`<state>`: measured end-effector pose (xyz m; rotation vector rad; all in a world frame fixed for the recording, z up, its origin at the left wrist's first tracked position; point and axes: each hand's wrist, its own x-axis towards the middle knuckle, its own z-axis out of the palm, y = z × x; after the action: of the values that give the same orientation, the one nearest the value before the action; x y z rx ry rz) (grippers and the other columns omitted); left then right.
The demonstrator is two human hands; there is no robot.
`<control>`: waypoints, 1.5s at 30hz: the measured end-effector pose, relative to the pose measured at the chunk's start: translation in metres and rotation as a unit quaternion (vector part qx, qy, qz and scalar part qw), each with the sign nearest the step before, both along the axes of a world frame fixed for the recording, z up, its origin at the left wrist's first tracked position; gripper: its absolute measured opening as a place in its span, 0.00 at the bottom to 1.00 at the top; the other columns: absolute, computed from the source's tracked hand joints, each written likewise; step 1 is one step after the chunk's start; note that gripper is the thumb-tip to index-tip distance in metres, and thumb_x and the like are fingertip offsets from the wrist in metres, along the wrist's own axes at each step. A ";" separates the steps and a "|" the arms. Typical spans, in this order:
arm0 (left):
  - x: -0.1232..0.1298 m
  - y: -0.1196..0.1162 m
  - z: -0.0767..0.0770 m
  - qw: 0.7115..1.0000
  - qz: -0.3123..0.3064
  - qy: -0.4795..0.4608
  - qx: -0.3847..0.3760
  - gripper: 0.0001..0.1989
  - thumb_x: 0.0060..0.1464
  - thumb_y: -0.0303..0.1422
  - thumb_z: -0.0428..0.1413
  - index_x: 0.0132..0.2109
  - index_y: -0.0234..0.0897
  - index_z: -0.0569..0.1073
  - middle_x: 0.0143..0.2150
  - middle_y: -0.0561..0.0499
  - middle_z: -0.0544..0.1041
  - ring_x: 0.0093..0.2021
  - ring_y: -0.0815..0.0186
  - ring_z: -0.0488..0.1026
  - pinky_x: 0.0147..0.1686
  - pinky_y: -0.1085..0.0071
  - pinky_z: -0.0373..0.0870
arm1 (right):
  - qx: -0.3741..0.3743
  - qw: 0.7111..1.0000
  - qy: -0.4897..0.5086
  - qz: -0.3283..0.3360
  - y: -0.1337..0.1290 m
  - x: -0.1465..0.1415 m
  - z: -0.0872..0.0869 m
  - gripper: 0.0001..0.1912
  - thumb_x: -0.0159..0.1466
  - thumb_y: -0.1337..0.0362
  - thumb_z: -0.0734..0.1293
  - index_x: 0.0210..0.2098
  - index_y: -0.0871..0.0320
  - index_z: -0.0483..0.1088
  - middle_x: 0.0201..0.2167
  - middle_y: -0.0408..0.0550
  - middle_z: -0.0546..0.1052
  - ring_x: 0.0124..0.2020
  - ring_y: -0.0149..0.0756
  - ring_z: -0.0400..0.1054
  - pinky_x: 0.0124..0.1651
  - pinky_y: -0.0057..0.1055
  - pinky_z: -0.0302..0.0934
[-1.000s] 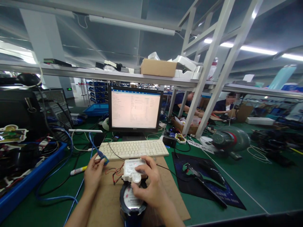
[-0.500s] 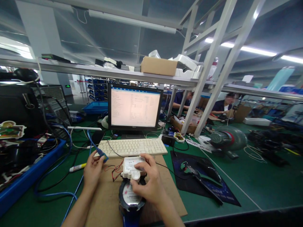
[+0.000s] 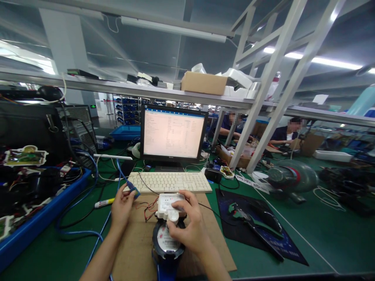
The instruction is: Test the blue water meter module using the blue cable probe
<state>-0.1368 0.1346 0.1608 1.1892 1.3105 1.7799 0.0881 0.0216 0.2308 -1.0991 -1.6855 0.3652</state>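
Note:
My left hand point(image 3: 122, 207) pinches a small blue connector point(image 3: 133, 189) at the end of a blue cable, just in front of the keyboard point(image 3: 166, 182). My right hand point(image 3: 191, 224) has its thumb and fingers around a white plastic module point(image 3: 166, 203) with a round knob-like end. That module sits at the top of a round water meter point(image 3: 167, 239) with a black rim, a printed dial and a blue body. Red and black wires point(image 3: 149, 208) run out at the module's left. Under the meter lies a brown board point(image 3: 131, 249).
A monitor point(image 3: 172, 132) stands behind the keyboard. To the right, a mouse pad point(image 3: 234, 218) bears a black and green tool point(image 3: 254, 230). A blue bin point(image 3: 43, 218) of parts is at left, near a marker point(image 3: 104, 203). Co-workers sit beyond the shelf posts point(image 3: 272, 78).
The whole view has shifted slightly, so things appear further right. Both hands keep their holds on the connector and the module.

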 end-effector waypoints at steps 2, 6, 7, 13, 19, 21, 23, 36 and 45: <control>0.000 0.000 -0.001 1.000 -0.005 0.000 0.000 0.35 0.41 0.45 0.60 0.55 0.33 0.64 0.34 0.48 0.74 0.35 0.63 0.75 0.38 0.66 0.74 | -0.006 1.000 0.003 0.002 0.000 0.000 0.000 0.18 0.47 0.70 0.68 0.38 0.58 0.69 0.53 0.55 0.60 0.55 0.44 0.59 0.54 0.35 0.60; 0.000 0.000 -0.001 1.000 -0.010 -0.002 0.000 0.36 0.41 0.45 0.60 0.56 0.33 0.64 0.34 0.48 0.74 0.35 0.63 0.75 0.38 0.66 0.74 | -0.003 1.000 0.000 -0.002 -0.002 -0.001 0.001 0.18 0.46 0.70 0.68 0.38 0.58 0.69 0.53 0.55 0.60 0.54 0.44 0.60 0.54 0.35 0.60; 0.001 -0.001 -0.001 1.000 -0.011 -0.004 0.001 0.36 0.41 0.46 0.60 0.56 0.33 0.64 0.34 0.48 0.75 0.35 0.62 0.75 0.38 0.65 0.74 | -0.001 1.000 0.000 -0.001 -0.002 -0.001 0.001 0.18 0.46 0.70 0.68 0.38 0.58 0.69 0.53 0.55 0.60 0.54 0.44 0.59 0.54 0.36 0.60; 0.001 -0.002 0.002 1.000 -0.011 -0.010 -0.002 0.36 0.39 0.46 0.61 0.54 0.32 0.65 0.35 0.47 0.75 0.35 0.62 0.75 0.37 0.66 0.74 | -0.001 1.000 -0.003 -0.007 -0.003 -0.002 0.001 0.18 0.45 0.71 0.68 0.37 0.58 0.69 0.53 0.55 0.60 0.54 0.44 0.60 0.54 0.36 0.59; -0.001 0.001 -0.005 1.000 -0.018 -0.014 -0.001 0.36 0.41 0.46 0.61 0.56 0.33 0.64 0.35 0.48 0.74 0.35 0.62 0.75 0.36 0.67 0.74 | 0.006 1.000 -0.009 -0.004 -0.002 -0.001 0.000 0.17 0.46 0.71 0.68 0.38 0.58 0.69 0.53 0.54 0.60 0.53 0.43 0.60 0.53 0.34 0.61; -0.001 0.001 -0.006 1.000 -0.015 -0.016 0.001 0.36 0.41 0.46 0.61 0.56 0.33 0.63 0.34 0.48 0.74 0.35 0.63 0.75 0.37 0.67 0.74 | 0.001 1.000 -0.006 0.000 -0.002 -0.001 0.000 0.17 0.47 0.70 0.68 0.38 0.59 0.69 0.53 0.55 0.60 0.54 0.43 0.60 0.52 0.33 0.62; 0.000 0.000 -0.006 1.000 -0.015 -0.019 0.003 0.36 0.42 0.46 0.61 0.56 0.33 0.64 0.34 0.49 0.74 0.35 0.63 0.75 0.38 0.67 0.74 | 0.000 1.000 -0.006 0.001 -0.002 -0.001 0.001 0.17 0.47 0.70 0.68 0.38 0.59 0.69 0.53 0.55 0.60 0.54 0.43 0.60 0.51 0.33 0.62; 0.002 -0.001 0.002 0.999 -0.014 -0.038 0.000 0.38 0.38 0.46 0.61 0.54 0.30 0.64 0.33 0.48 0.74 0.34 0.64 0.74 0.36 0.68 0.74 | 0.015 1.000 -0.003 0.002 -0.002 -0.001 0.002 0.16 0.47 0.70 0.67 0.37 0.58 0.69 0.52 0.54 0.60 0.52 0.41 0.61 0.49 0.31 0.64; 0.004 -0.005 0.007 0.999 -0.013 -0.030 0.008 0.36 0.39 0.43 0.61 0.54 0.31 0.65 0.33 0.48 0.74 0.34 0.64 0.74 0.37 0.67 0.75 | 0.027 1.000 0.005 0.006 -0.003 -0.002 0.001 0.16 0.48 0.70 0.67 0.37 0.58 0.69 0.52 0.53 0.60 0.52 0.40 0.62 0.49 0.30 0.65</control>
<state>-0.1326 0.1298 0.1674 1.1477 1.2443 1.7969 0.0864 0.0186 0.2323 -1.0471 -1.6842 0.3312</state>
